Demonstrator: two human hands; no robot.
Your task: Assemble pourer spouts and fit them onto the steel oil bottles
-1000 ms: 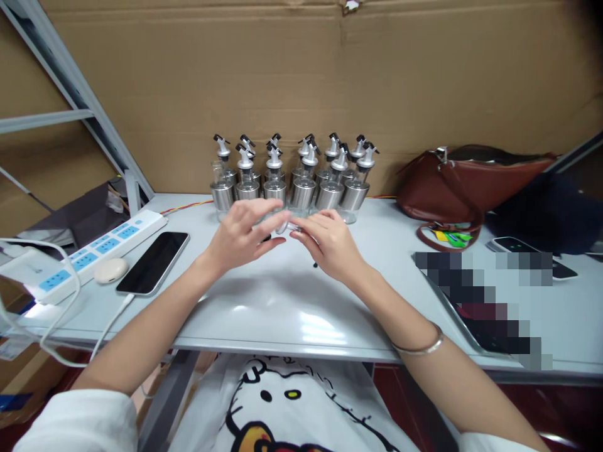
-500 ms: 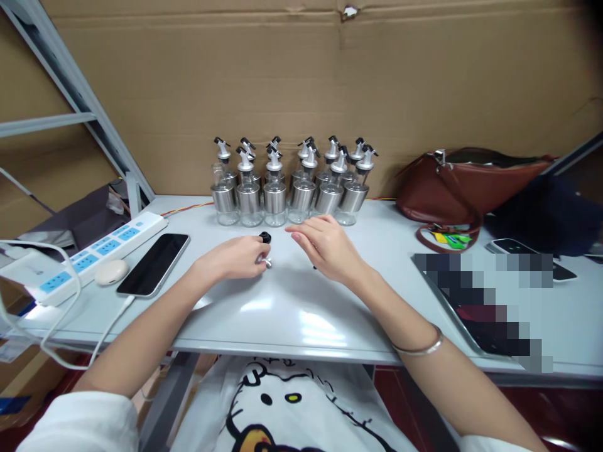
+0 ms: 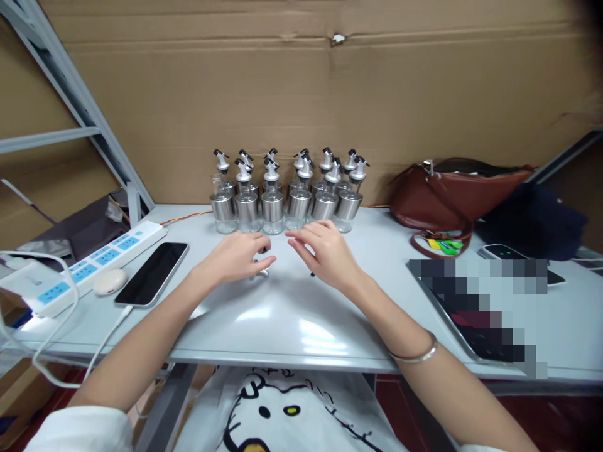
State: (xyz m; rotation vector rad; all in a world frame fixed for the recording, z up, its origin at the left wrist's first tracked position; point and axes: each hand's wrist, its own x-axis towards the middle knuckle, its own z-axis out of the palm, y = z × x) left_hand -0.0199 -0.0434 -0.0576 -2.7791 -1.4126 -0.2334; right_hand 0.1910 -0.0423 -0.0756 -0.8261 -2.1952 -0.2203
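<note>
My left hand (image 3: 238, 256) hovers over the tabletop, thumb stretched away from the bent fingers. Under it lies a silver-and-black pour spout (image 3: 264, 272), partly hidden by the fingers, with no grip on it that I can see. To its right my right hand (image 3: 326, 256) is held palm down, fingers extended and thumb apart, holding nothing visible. A small black bit (image 3: 312, 274) shows beside its thumb side. Behind both hands stand glass oil bottles (image 3: 272, 206) with steel bands, in two rows. Most carry pour spouts; the front-left bottle (image 3: 221, 204) has a bare glass neck.
On the left are a power strip (image 3: 106, 257), a round cream case (image 3: 110, 282) and a charging phone (image 3: 153, 274). A brown handbag (image 3: 452, 194), a dark cap (image 3: 532, 216) and a partly blurred tablet (image 3: 452, 314) occupy the right. Cardboard (image 3: 301, 94) walls the back.
My left hand's fingers have loosened and the thumb has spread from the pour spout, which now lies under the hand. My right hand stays nearly in place. The view has tilted slightly up.
</note>
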